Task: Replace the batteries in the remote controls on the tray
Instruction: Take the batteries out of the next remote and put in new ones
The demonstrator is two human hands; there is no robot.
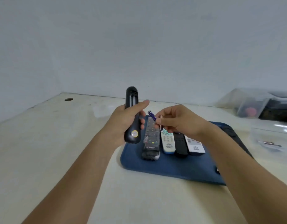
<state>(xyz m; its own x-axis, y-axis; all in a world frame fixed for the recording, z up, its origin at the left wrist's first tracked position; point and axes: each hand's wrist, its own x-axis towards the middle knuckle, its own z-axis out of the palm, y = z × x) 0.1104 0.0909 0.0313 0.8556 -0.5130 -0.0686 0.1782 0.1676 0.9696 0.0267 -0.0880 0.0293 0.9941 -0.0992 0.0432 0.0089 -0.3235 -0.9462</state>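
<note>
Pale table — bare grey wall

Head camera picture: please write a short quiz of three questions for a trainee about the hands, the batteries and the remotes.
1. True or false: the left hand holds a black remote upright, above the table, with its open battery bay facing the camera.
2. How many remotes lie on the blue tray?
3. What does the right hand pinch? A) a screwdriver B) two batteries C) a battery cover

Key
1. True.
2. Four: a wrapped black remote, a white remote with a blue end, a plain black remote and a white remote.
3. B: a purple battery and a second battery.
</note>
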